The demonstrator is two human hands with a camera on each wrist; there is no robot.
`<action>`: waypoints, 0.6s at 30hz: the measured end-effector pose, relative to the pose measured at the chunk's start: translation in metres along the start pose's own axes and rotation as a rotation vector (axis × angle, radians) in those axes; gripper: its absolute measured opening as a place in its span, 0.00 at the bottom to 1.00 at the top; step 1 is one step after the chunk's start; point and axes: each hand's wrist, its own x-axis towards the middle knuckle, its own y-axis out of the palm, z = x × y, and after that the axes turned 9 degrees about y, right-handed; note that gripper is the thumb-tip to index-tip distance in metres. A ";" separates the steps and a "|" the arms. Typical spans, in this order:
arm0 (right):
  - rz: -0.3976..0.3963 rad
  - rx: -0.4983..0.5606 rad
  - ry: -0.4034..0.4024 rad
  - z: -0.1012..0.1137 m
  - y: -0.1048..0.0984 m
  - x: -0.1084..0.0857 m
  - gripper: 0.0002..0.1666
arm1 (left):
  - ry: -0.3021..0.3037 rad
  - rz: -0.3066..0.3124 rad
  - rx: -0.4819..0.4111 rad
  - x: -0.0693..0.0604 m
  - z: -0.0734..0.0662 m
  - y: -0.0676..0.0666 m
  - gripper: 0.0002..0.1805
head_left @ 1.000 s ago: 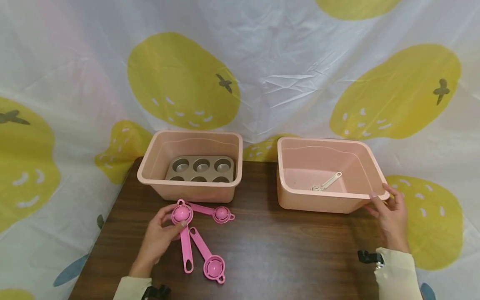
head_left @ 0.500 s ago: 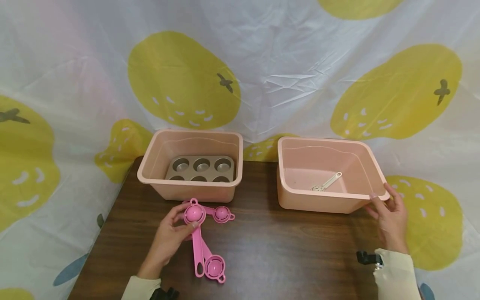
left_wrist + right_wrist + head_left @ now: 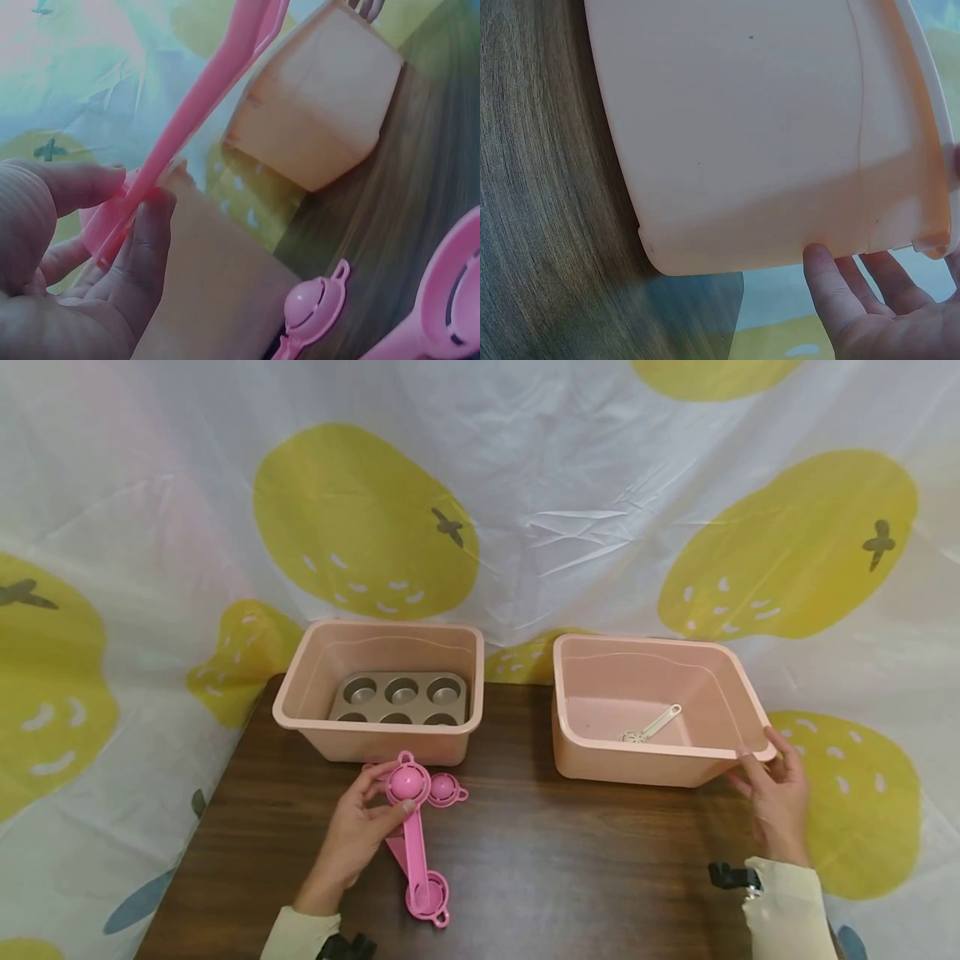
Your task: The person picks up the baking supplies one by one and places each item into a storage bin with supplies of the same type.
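You have two pink bins side by side at the far edge of the bench (image 3: 555,860), a gap between them. The left bin (image 3: 382,743) holds a muffin tin (image 3: 399,700) lying flat on its floor; the far row of three cups shows whole, while the near row is partly cut off by the near wall. In the right bin (image 3: 622,764) there is a small cream whisk (image 3: 657,722), lying on the floor close to the near wall, its handle slanting far and right; part of its head is hidden by that wall.

Your left grip (image 3: 360,827) pinches the held separator (image 3: 407,783), a pink one, between thumb and fingers at its cup. It is up off the bench, outside the left bin and just on the near side of it, with its handle pointing near. Two more pink separators lie on the bench: the far separator (image 3: 443,789) close to the left bin, partly hidden behind your hand, and the near separator (image 3: 438,900), whose handle is partly covered by the held one.

Your right grip (image 3: 776,797) clasps the right bin at its near right corner, thumb on the near wall and fingers round the right side.
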 end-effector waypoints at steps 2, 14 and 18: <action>0.000 -0.002 -0.007 -0.001 0.000 -0.001 0.38 | -0.005 0.003 -0.006 0.001 -0.002 0.003 0.34; -0.029 0.015 0.003 0.000 0.004 -0.001 0.37 | 0.036 0.049 -0.036 0.006 -0.010 0.023 0.35; -0.035 0.006 0.005 0.000 0.003 -0.001 0.37 | 0.042 0.077 -0.029 0.010 -0.012 0.031 0.36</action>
